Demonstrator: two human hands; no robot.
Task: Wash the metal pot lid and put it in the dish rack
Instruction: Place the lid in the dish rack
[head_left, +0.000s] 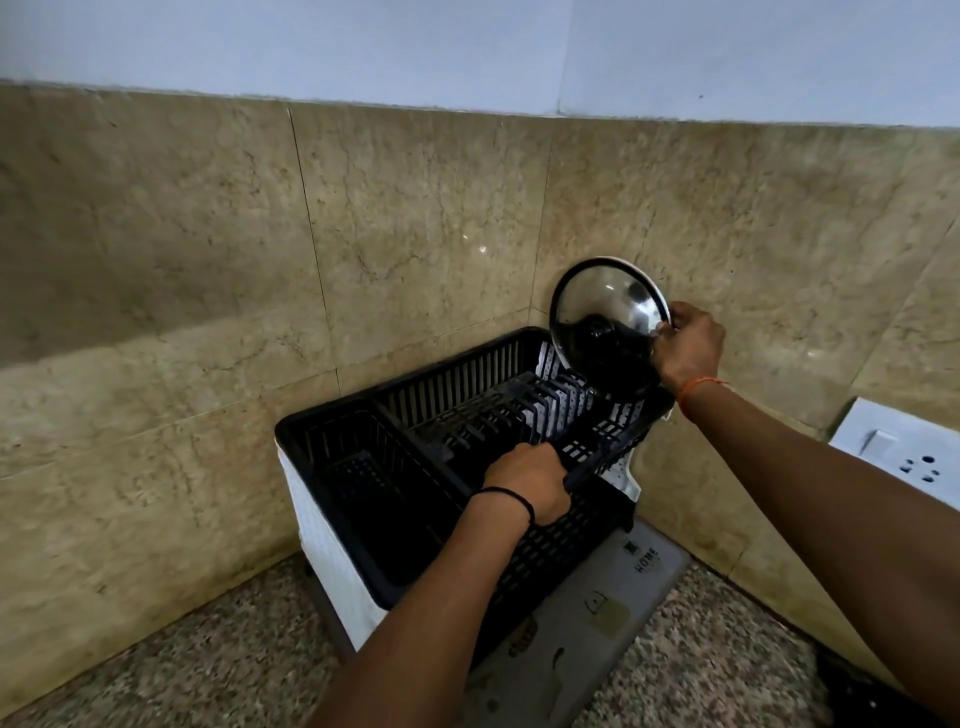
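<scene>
Over the dish rack's far right end — right hand grips metal pot lid by its rim, held on edge. Left hand clenched on rack's front rim.

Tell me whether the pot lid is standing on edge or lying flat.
On edge. The pot lid is upright over the dish rack's far end, gripped at its rim by the right hand. Whether it touches the rack: cannot tell.

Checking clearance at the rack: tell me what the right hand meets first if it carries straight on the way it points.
Probably the tiled wall: the right hand, gripping the metal lid, points toward the corner; depth is unclear.
</scene>
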